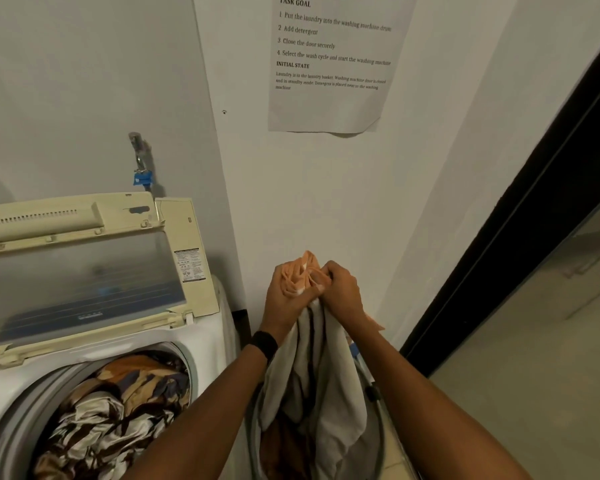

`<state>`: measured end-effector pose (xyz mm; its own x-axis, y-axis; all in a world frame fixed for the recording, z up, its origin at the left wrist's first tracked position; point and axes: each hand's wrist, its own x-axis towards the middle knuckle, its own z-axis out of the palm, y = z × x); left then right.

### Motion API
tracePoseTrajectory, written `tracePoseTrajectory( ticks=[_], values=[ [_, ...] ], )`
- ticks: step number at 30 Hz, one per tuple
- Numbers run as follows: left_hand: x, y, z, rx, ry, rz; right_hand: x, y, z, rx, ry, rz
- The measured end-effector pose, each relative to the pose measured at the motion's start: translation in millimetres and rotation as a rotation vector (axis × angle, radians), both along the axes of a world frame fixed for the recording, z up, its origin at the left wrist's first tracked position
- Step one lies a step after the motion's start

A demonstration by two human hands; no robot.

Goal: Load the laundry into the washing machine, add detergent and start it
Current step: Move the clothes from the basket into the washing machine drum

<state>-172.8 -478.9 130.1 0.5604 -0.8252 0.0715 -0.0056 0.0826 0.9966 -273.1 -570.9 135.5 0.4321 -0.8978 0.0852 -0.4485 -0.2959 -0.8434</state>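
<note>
Laundry is split between two places. A pale grey cloth with an orange end is bunched and lifted over the basket, its lower folds hanging down inside the rim. The left hand, with a black wristband, and the right hand meet at the top of the cloth, fingers curled tight around the orange part. A brown, orange and white patterned pile already lies in the drum of the washing machine, just left of the basket, and the lid stands raised against the wall. A tap sits above the machine. A printed sheet hangs on the wall ahead. A dark door frame borders the right side, with bare floor beyond.
</note>
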Motion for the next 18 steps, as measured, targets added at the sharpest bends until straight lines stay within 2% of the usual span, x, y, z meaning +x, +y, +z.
tracePoseTrajectory(
  ticks=[4, 6, 10, 12, 14, 18],
  values=[
    [9, -1, -2, -0.002, -0.01, 0.206, -13, -2, -2, -0.008, -0.015, 0.145],
    [15, -4, -4, -0.014, 0.008, 0.276, -27, -1, -11, -0.03, 0.064, 0.213],
    [25, -10, -9, -0.005, 0.091, 0.404, -68, 11, -45, 0.008, 0.312, 0.217],
    [27, -11, -11, 0.0, 0.117, 0.441, -85, 22, -58, 0.035, 0.356, 0.225],
    [25, -13, -13, 0.004, 0.092, 0.459, -92, 36, -55, 0.019, 0.29, 0.219],
    [16, -19, -14, 0.016, 0.064, 0.41, -65, 48, -16, -0.093, 0.009, 0.109]
  ],
)
